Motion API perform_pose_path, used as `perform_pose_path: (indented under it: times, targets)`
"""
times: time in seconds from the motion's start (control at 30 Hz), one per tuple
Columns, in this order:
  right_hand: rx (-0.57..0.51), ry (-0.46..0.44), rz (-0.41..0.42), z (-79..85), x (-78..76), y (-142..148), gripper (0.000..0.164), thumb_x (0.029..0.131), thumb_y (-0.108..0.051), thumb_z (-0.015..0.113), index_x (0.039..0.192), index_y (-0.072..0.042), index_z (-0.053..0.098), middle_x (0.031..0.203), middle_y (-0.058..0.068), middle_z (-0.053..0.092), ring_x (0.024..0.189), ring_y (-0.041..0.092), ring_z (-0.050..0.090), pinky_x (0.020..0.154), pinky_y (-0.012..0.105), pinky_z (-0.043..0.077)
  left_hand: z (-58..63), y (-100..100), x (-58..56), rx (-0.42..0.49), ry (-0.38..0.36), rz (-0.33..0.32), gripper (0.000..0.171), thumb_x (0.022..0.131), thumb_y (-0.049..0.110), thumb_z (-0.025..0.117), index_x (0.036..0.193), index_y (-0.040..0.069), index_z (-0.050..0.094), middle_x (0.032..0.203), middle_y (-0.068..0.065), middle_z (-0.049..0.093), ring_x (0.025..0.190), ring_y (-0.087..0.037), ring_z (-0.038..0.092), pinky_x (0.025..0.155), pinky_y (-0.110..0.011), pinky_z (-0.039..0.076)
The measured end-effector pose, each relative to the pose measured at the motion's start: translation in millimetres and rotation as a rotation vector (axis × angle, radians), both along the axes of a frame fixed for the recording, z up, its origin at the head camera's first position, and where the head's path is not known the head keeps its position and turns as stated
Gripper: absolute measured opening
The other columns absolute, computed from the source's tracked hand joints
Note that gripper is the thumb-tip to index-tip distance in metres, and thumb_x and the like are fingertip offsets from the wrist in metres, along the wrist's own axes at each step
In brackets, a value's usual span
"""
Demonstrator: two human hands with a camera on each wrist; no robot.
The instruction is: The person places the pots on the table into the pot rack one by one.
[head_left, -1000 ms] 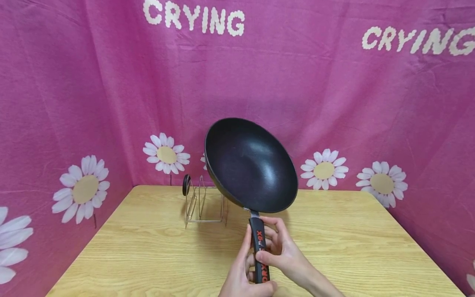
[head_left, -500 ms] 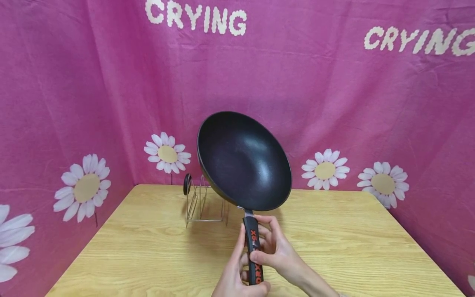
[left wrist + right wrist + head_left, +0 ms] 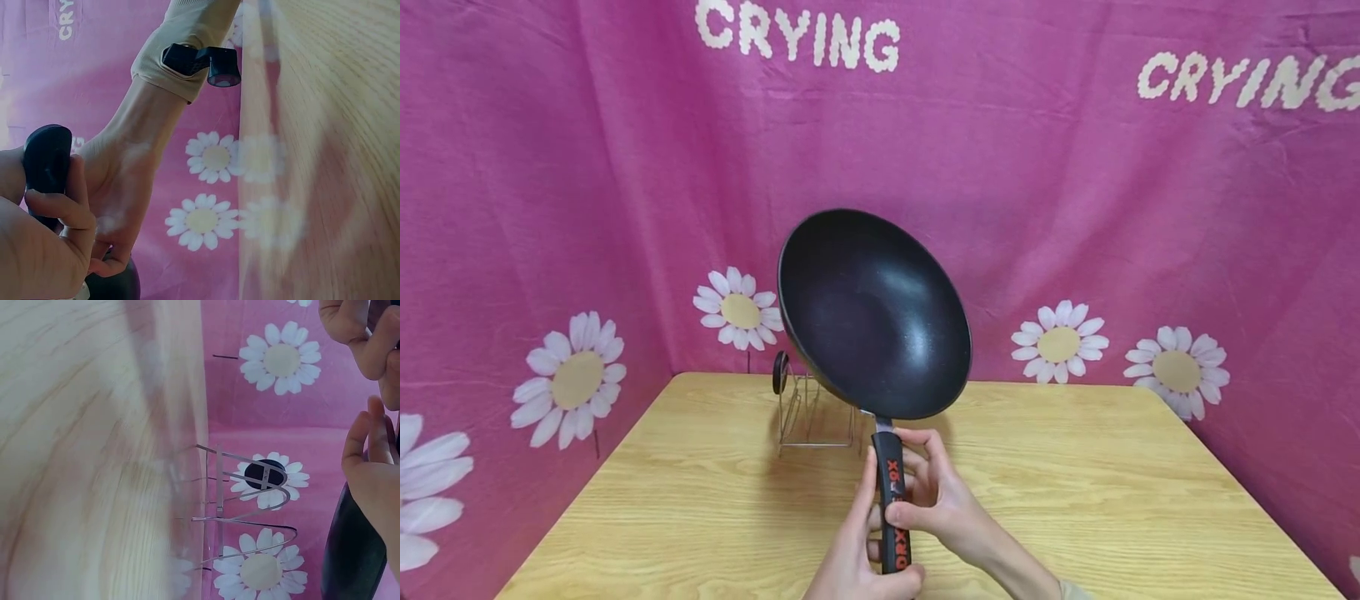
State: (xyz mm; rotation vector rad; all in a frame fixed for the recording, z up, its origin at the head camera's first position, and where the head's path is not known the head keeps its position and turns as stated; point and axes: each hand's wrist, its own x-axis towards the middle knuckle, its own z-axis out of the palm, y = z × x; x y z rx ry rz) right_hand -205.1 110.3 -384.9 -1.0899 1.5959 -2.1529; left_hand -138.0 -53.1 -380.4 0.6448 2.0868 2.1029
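- Head view: we see left grip [image 3: 856, 548] and right grip [image 3: 946, 502] clamped on the handle [image 3: 891, 477] of a tilted wok [image 3: 874, 312].
- Beyond, we find a wire rack [image 3: 817, 445] on the surface [image 3: 1090, 475].

Rack [image 3: 817, 445] on table [image 3: 1075, 483], behind pan [image 3: 876, 317]

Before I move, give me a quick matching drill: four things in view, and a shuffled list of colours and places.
1. pan
2. rack
3. handle lettering
4. cloth

A. red
B. pink with white flowers
C. black, tilted, raised off the table
D. thin wire, standing on the table

Right pairs: 1-C, 2-D, 3-A, 4-B.
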Motion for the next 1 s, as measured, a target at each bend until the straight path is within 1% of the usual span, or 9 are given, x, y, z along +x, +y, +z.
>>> perform_pose_path:
  times: [0.1, 0.3, 0.47, 0.57, 0.6, 0.67, 0.8, 0.83, 1.0]
  targets:
    - [-0.017, 0.013, 0.028, -1.6, -3.3, -6.1, 0.067, 0.091, -0.009, 0.071, 0.139, -0.018, 0.027, 0.133, 0.001, 0.058, 0.109, 0.014, 0.064, 0.088, 0.029, 0.052, -0.7, -4.7, 0.1, -0.015, 0.021, 0.018, 0.118, 0.075, 0.003, 0.074, 0.161, 0.022, -0.006, 0.116, -0.017, 0.060, 0.072, -0.009, 0.059, 0.068, -0.020, 0.051]
    - [-0.046, 0.054, 0.076, -5.6, -8.3, -14.9, 0.065, 0.092, -0.008, 0.069, 0.139, -0.016, 0.027, 0.133, 0.003, 0.058, 0.108, 0.014, 0.065, 0.087, 0.029, 0.053, -1.5, -14.7, -2.1, -0.022, -0.014, -0.001, 0.118, 0.076, 0.004, 0.073, 0.160, 0.025, -0.008, 0.119, -0.018, 0.056, 0.075, -0.014, 0.061, 0.070, -0.021, 0.052]
    - [-0.062, 0.080, 0.115, -10.8, -10.5, -21.4, 0.065, 0.092, -0.007, 0.069, 0.139, -0.015, 0.025, 0.133, 0.003, 0.058, 0.109, 0.015, 0.065, 0.088, 0.028, 0.052, -7.4, -23.1, -2.9, -0.057, 0.001, -0.009, 0.119, 0.077, 0.004, 0.073, 0.159, 0.019, -0.012, 0.135, -0.033, 0.047, 0.076, -0.016, 0.061, 0.070, -0.022, 0.052]
    - [-0.079, 0.098, 0.143, -13.2, -12.1, -24.8, 0.065, 0.093, -0.008, 0.069, 0.139, -0.015, 0.024, 0.133, 0.004, 0.059, 0.112, 0.017, 0.066, 0.090, 0.028, 0.051, -9.6, -26.3, -2.6, -0.075, -0.014, -0.005, 0.120, 0.078, 0.003, 0.074, 0.159, 0.020, -0.013, 0.138, -0.035, 0.044, 0.073, -0.015, 0.059, 0.069, -0.022, 0.050]
    - [-0.084, 0.101, 0.151, -13.4, -12.6, -26.0, 0.065, 0.093, -0.008, 0.068, 0.139, -0.015, 0.024, 0.133, 0.004, 0.059, 0.114, 0.018, 0.065, 0.091, 0.028, 0.051, -9.7, -27.1, -2.7, -0.079, -0.010, -0.003, 0.120, 0.077, 0.002, 0.073, 0.159, 0.019, -0.013, 0.136, -0.035, 0.046, 0.073, -0.016, 0.059, 0.068, -0.022, 0.050]
    - [-0.094, 0.112, 0.158, -13.0, -13.6, -28.9, 0.065, 0.093, -0.008, 0.069, 0.139, -0.015, 0.023, 0.133, 0.005, 0.059, 0.115, 0.020, 0.065, 0.092, 0.028, 0.051, -8.9, -29.1, -2.8, -0.077, -0.030, -0.005, 0.121, 0.078, 0.001, 0.074, 0.158, 0.023, -0.013, 0.130, -0.032, 0.049, 0.074, -0.017, 0.058, 0.068, -0.023, 0.049]
    - [-0.095, 0.118, 0.165, -10.4, -14.4, -36.0, 0.065, 0.093, -0.008, 0.069, 0.139, -0.013, 0.023, 0.133, 0.005, 0.059, 0.116, 0.022, 0.066, 0.092, 0.030, 0.052, -5.0, -34.8, -2.0, -0.129, 0.000, 0.017, 0.122, 0.079, 0.001, 0.076, 0.158, 0.025, -0.014, 0.123, -0.027, 0.052, 0.074, -0.018, 0.056, 0.068, -0.022, 0.049]
    - [-0.090, 0.124, 0.161, -9.7, -14.4, -37.9, 0.066, 0.092, -0.009, 0.069, 0.139, -0.013, 0.023, 0.133, 0.005, 0.060, 0.115, 0.021, 0.066, 0.091, 0.029, 0.052, -4.0, -36.7, -1.3, -0.139, -0.010, 0.021, 0.122, 0.080, 0.002, 0.077, 0.158, 0.027, -0.013, 0.119, -0.023, 0.053, 0.074, -0.018, 0.056, 0.066, -0.022, 0.049]
    - [-0.069, 0.142, 0.161, -8.3, -15.1, -46.6, 0.067, 0.091, -0.011, 0.071, 0.139, -0.010, 0.023, 0.130, 0.003, 0.062, 0.114, 0.020, 0.066, 0.090, 0.027, 0.052, 0.3, -45.2, 3.7, -0.237, 0.067, 0.059, 0.121, 0.080, 0.005, 0.079, 0.159, 0.025, -0.010, 0.098, -0.011, 0.053, 0.065, -0.008, 0.053, 0.059, -0.020, 0.045]
